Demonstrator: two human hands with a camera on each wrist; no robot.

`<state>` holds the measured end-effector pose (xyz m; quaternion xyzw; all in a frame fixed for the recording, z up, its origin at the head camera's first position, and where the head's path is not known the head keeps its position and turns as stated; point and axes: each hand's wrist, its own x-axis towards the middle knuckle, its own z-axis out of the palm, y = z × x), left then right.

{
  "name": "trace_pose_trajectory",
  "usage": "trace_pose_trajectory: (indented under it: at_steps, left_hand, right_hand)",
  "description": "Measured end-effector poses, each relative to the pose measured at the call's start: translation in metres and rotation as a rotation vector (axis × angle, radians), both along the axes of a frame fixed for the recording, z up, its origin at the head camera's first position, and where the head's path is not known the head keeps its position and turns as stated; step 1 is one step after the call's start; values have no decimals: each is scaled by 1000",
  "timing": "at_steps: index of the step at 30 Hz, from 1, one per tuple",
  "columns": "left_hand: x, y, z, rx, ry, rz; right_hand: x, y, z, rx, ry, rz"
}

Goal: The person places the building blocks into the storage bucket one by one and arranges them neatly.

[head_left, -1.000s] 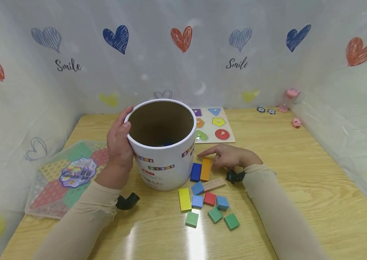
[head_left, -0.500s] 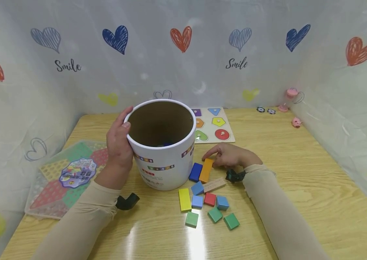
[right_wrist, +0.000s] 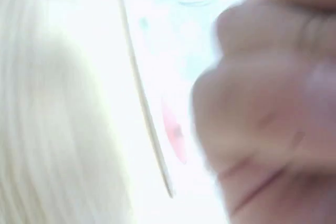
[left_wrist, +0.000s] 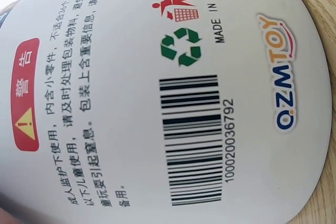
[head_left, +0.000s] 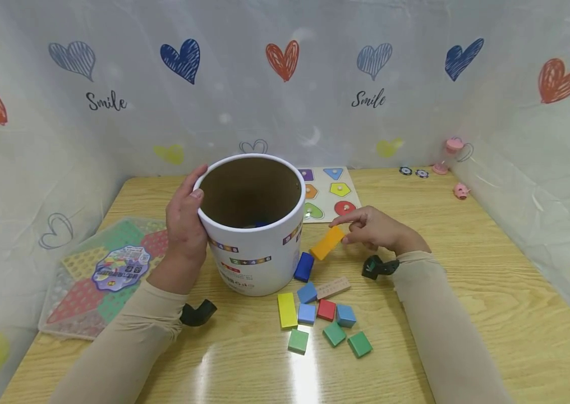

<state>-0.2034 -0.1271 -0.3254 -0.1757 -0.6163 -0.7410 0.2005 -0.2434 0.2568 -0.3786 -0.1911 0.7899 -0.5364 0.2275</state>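
Note:
My left hand (head_left: 186, 221) grips the left side of a large white bucket (head_left: 257, 252), thumb at its rim. In the left wrist view the bucket's printed wall (left_wrist: 131, 103) with a barcode fills the picture. Between thumb and index finger my right hand (head_left: 376, 230) pinches an orange block (head_left: 327, 243), tilted, by its upper right end. Just below that block, close to the bucket, lies a dark blue block (head_left: 304, 267). The right wrist view is blurred and shows the curled fingers of the right hand (right_wrist: 273, 93), with the block out of sight.
Several blocks lie in front, among them a yellow block (head_left: 287, 311), a red block (head_left: 326, 310) and a plain wooden strip (head_left: 333, 288). A shape puzzle board (head_left: 326, 193) stands behind the bucket. A clear plastic case (head_left: 80, 303) is at left; a pink pig figure (head_left: 460, 191) sits far right.
The orange block has left its place beside the dark blue block, moving up and to the right in the right hand and turning. The left hand and bucket have stayed put.

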Motion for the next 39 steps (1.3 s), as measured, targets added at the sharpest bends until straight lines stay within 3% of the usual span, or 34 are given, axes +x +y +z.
trace_pose_trajectory:
  at_steps: [4, 8, 11, 15, 19, 31, 36, 37, 39]
  left_hand:
    - [0, 0, 0, -10, -11, 9]
    - [0, 0, 0, -18, -10, 19]
    - [0, -1, 0, -15, -6, 21]
    - [1, -1, 0, -30, -12, 16]
    - [1, -1, 0, -36, -11, 10]
    - [1, -2, -1, -21, -4, 15]
    - [0, -2, 0, -10, -4, 12]
    - [0, -2, 0, -11, -7, 13]
    - [1, -1, -1, -12, -21, 17]
  right_hand:
    - [6, -5, 13, -488, 28, 74]
    - [15, -38, 29, -995, 10, 186]
    - [28, -73, 41, -1122, -10, 96]
    - [41, -105, 48, -1088, -42, -57]
    - [47, -115, 49, -1049, -72, -116]
    - [48, -114, 52, -990, -65, -110]
    - [35, -99, 42, -1017, -51, -97]
    - [30, -94, 37, -977, -59, -127]
    - [19, -83, 24, -797, -90, -204]
